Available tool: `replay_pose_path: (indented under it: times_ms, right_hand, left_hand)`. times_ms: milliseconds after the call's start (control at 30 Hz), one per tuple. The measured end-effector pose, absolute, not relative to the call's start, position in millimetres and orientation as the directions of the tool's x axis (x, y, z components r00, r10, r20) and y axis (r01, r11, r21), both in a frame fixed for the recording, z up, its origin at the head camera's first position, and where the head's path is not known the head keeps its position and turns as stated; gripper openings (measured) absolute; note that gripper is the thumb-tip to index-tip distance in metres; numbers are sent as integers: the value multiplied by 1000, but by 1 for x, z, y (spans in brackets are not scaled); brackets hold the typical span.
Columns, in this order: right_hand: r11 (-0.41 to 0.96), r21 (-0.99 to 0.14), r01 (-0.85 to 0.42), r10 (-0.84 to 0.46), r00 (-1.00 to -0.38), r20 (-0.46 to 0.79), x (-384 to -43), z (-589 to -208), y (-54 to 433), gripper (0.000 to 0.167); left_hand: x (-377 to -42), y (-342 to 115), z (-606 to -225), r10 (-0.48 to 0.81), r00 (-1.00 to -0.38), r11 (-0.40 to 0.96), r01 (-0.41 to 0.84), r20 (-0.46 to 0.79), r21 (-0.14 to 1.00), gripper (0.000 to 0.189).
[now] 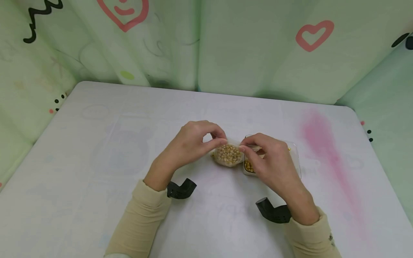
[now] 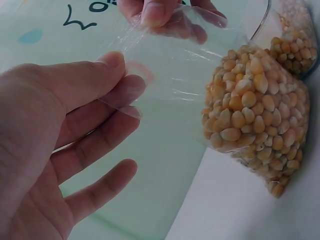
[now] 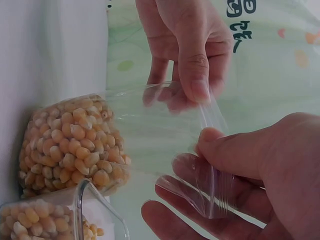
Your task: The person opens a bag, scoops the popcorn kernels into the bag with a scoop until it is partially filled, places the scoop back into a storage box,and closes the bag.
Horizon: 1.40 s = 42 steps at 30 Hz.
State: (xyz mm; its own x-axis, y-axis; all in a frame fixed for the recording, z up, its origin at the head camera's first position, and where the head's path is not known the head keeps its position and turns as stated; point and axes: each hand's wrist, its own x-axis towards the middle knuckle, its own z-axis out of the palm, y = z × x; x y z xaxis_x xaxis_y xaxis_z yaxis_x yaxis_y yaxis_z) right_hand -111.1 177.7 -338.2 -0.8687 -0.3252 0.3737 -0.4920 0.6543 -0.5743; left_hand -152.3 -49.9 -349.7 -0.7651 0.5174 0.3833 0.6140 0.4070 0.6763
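A clear zip bag (image 1: 228, 155) of corn kernels (image 2: 255, 107) stands on the table, its kernels gathered in the lower part. My left hand (image 1: 196, 141) pinches one top corner of the bag between thumb and fingers. On the other side, my right hand (image 1: 272, 157) pinches the bag's top edge near the zip strip (image 3: 216, 185). Between the hands the upper plastic is stretched. Just right of the bag, partly behind my right hand, sits a clear container (image 1: 298, 165) with more kernels (image 3: 37, 222) in it.
The white table (image 1: 129, 150) carries a pink stain (image 1: 322, 139) at the right. Green printed curtains (image 1: 245, 53) hang along its back and sides. A black curved piece sits at each wrist, the left one (image 1: 181, 189) and the right one (image 1: 273, 211).
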Motion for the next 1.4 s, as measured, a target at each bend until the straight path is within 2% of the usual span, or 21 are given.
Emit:
replay_pose_path:
  times_ms: [233,467,800,1000,1200,1400]
  right_hand:
    - [666,-545,-510,-325,-855,404,-112,-337,179,8]
    - [724,-482,-494,-273,-847,457,-114,-338,182,11]
    - [699,-452,-554,-237,-776,584,-117,-339,183,11]
    - [685,-502,-527,-254,-819,514,-118,-343,186,11]
    - [663,-546,-513,-246,-838,488,-119,-344,186,7]
    - [643,-627,-439,-210,-889,407,-117,-344,182,6]
  left_hand:
    - [-154,-57,-349,489,-782,435,603,387,669,6]
    - [-155,-64,-350,454,-789,505,611,415,609,8]
    - [-154,-62,-348,385,-772,520,635,506,572,8]
    - [-155,-62,-349,430,-802,501,594,415,630,8]
    - [-157,-62,-350,468,-781,445,613,414,653,7]
    - [-158,-58,-351,472,-801,420,571,368,705,6]
